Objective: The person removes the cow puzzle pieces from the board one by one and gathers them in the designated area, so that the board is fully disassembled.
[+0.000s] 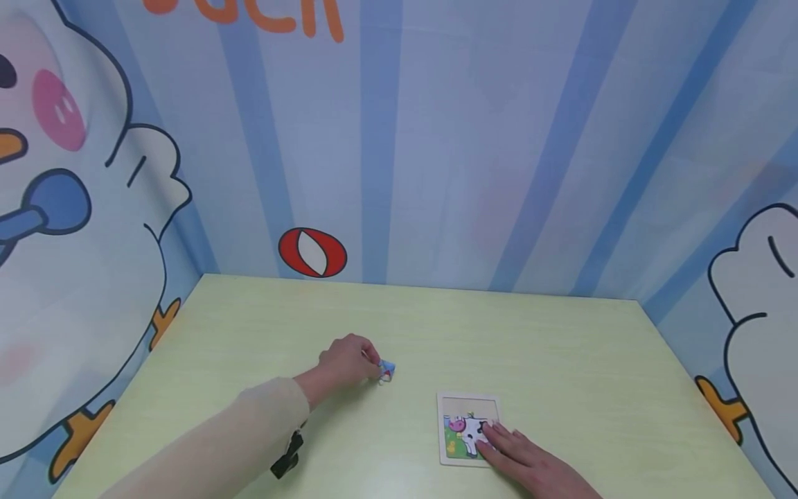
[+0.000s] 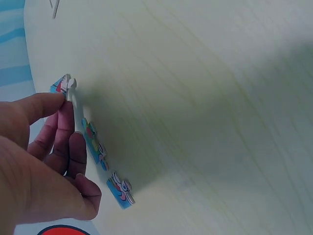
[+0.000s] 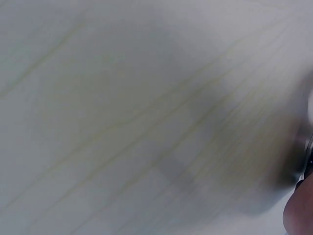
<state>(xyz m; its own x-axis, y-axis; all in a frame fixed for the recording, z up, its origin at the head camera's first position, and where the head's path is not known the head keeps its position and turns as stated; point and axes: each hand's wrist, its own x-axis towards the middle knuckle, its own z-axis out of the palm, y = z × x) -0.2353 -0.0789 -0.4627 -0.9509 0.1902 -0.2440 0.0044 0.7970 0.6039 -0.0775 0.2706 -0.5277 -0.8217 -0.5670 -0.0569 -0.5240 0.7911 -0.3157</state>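
My left hand [image 1: 350, 360] pinches a small jigsaw piece [image 1: 388, 370], blue with red and white, between thumb and fingertips. In the left wrist view, that piece [image 2: 60, 85] is tilted up off the table, and two more jigsaw pieces [image 2: 94, 144] [image 2: 121, 190] lie beside the curled fingers. A square puzzle tray [image 1: 468, 464] with a pale rim lies to the right. Cow picture pieces [image 1: 458, 436] fill its lower part, while bare backing shows along the top. My right hand [image 1: 526, 463] rests on the tray's right side with fingers extended, covering part of the cow.
The pale yellow tabletop [image 1: 561, 360] runs back to a blue striped cloth backdrop [image 1: 436, 138] with cartoon ducks at both sides. A dark strap [image 1: 288, 455] hangs below my left sleeve [image 1: 249, 430]. Mostly tabletop [image 3: 122, 98] fills the right wrist view.
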